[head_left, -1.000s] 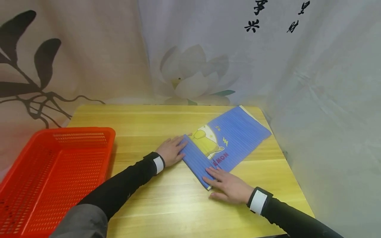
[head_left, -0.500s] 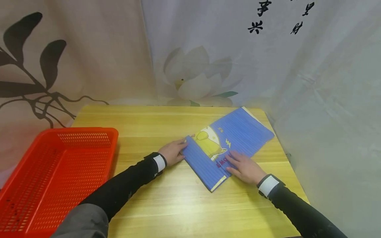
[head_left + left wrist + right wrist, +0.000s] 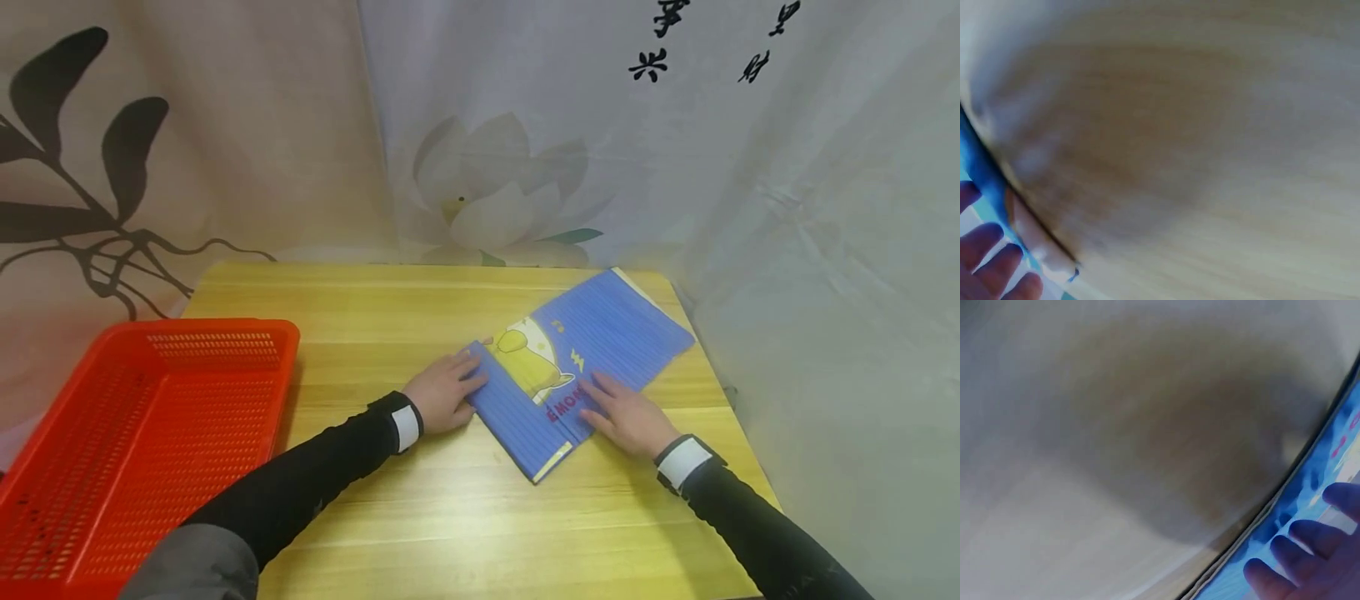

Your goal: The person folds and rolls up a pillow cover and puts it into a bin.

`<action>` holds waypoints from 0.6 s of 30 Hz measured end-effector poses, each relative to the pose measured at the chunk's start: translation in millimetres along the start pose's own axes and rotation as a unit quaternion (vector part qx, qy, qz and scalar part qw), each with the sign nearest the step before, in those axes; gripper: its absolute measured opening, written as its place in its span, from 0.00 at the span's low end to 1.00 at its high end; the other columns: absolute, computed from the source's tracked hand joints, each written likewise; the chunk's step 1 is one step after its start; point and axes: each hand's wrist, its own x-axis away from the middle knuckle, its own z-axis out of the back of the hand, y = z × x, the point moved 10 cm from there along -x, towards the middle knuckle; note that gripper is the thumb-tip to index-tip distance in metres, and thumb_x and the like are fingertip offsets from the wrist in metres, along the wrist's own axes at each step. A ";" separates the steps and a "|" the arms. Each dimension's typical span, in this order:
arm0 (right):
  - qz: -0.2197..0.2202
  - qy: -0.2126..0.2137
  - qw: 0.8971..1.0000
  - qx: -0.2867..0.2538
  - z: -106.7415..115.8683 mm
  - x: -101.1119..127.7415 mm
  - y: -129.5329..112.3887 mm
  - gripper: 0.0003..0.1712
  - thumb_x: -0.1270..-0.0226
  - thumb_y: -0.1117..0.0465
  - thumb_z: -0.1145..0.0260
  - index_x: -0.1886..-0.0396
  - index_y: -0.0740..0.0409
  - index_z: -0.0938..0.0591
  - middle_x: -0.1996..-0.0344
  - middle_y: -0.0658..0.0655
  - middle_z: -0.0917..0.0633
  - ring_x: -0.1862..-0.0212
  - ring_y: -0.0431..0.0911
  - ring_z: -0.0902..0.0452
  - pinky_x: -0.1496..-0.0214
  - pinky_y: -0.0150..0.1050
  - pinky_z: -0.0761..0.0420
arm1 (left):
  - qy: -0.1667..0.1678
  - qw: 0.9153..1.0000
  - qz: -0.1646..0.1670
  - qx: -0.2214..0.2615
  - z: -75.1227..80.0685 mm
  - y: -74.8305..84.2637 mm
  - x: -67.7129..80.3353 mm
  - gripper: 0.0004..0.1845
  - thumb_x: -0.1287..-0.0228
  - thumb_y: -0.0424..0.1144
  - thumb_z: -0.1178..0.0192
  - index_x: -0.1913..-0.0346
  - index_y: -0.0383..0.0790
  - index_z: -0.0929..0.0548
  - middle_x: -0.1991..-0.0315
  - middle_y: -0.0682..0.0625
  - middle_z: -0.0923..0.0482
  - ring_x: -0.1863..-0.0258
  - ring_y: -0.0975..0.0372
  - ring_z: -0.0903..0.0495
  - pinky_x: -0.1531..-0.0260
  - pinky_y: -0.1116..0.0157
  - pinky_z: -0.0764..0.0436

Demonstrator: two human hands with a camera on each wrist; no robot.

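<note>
A blue striped cloth (image 3: 600, 333) with a yellow cartoon figure and red letters lies slanted on the wooden table (image 3: 375, 308), its near end folded over. My left hand (image 3: 444, 388) rests with straight fingers on the fold's left corner. My right hand (image 3: 628, 413) lies flat on the cloth's lower right edge by the letters. The left wrist view is blurred and shows fingertips (image 3: 988, 262) on the blue cloth (image 3: 982, 172). In the right wrist view, fingers (image 3: 1300, 550) lie on the cloth (image 3: 1335, 456) near its edge.
A red perforated plastic basket (image 3: 45, 508) stands at the table's left front. Printed curtains (image 3: 487, 133) hang right behind the table and along its right side. Bare wood stretches between the basket and the cloth.
My right hand slid from the fold's near corner up along the cloth's right edge to the letters. The left hand stayed at the fold's left corner.
</note>
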 end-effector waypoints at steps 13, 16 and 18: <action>-0.022 -0.002 1.000 0.015 -5.1 -4.4 23.0 0.41 0.20 0.46 0.35 0.21 0.67 0.31 0.23 0.79 0.34 0.23 0.74 0.37 0.23 0.66 0.34 | -0.019 0.999 -0.030 -0.018 -16.3 11.1 11.5 0.30 0.20 0.46 0.44 0.21 0.40 0.28 0.21 0.36 0.32 0.21 0.44 0.33 0.23 0.50 0.33; -0.017 0.000 1.000 0.018 -4.2 -3.6 19.5 0.41 0.21 0.46 0.34 0.20 0.66 0.31 0.23 0.78 0.34 0.23 0.74 0.37 0.23 0.66 0.33 | -0.013 0.999 -0.031 -0.022 -14.2 15.6 17.1 0.30 0.20 0.45 0.45 0.21 0.40 0.28 0.22 0.36 0.32 0.22 0.45 0.32 0.23 0.51 0.33; -0.014 0.001 1.000 0.018 -3.3 -2.4 17.2 0.41 0.21 0.45 0.34 0.20 0.65 0.30 0.23 0.78 0.34 0.23 0.73 0.36 0.24 0.66 0.33 | -0.007 0.999 -0.028 -0.023 -12.1 21.4 22.3 0.29 0.21 0.45 0.44 0.22 0.39 0.27 0.23 0.36 0.30 0.23 0.45 0.31 0.24 0.51 0.31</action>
